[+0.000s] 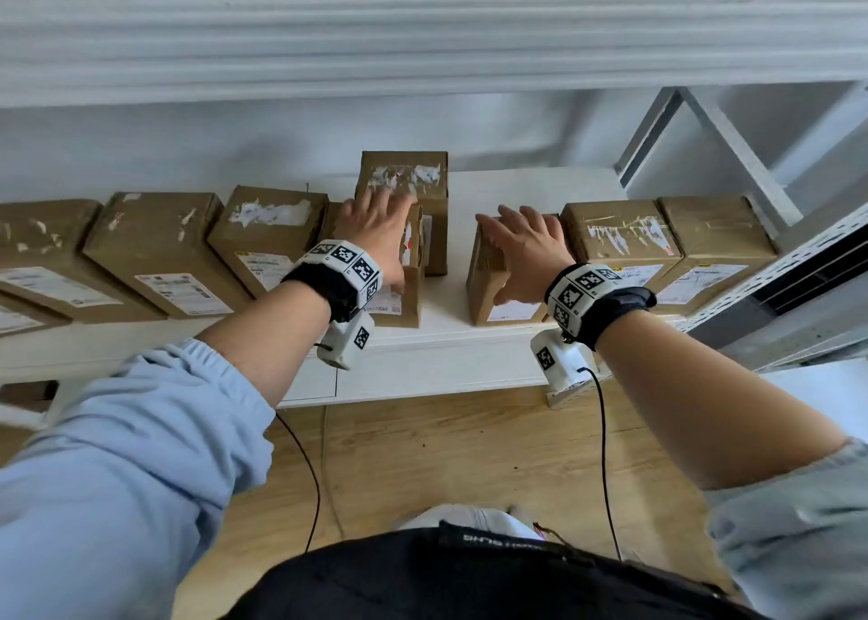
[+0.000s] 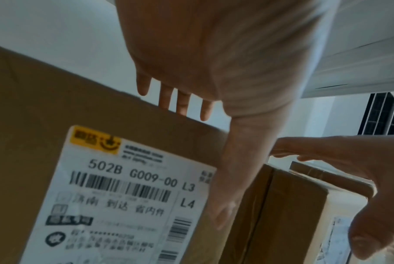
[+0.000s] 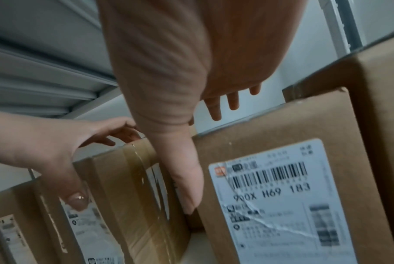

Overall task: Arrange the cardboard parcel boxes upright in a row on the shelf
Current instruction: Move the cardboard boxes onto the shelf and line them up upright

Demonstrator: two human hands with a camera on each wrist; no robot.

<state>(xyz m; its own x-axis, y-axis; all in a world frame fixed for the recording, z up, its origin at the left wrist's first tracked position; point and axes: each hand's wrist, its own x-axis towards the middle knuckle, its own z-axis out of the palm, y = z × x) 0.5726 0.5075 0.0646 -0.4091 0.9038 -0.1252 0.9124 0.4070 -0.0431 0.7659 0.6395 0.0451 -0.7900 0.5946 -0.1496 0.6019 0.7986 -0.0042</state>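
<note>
Brown cardboard parcel boxes stand in a row on a white shelf (image 1: 446, 300). My left hand (image 1: 375, 229) lies on top of a labelled box (image 1: 408, 300) left of the gap, fingers (image 2: 183, 103) straight over its top edge and thumb (image 2: 225, 178) down its right front edge. One box (image 1: 408, 173) stands further back behind that hand. My right hand (image 1: 521, 248) rests on the box (image 1: 484, 286) right of the gap, its fingers (image 3: 215, 109) straight and its thumb (image 3: 186, 178) pointing down by the left edge of that box (image 3: 281, 142). A bare strip of shelf separates the two boxes.
Three boxes (image 1: 159, 253) fill the shelf to the left and two (image 1: 620, 239) stand to the right. An upper shelf board (image 1: 422, 41) hangs close overhead. A grey metal brace (image 1: 704, 149) and a perforated rail (image 1: 798, 267) bound the right end. Wooden floor (image 1: 446, 455) lies below.
</note>
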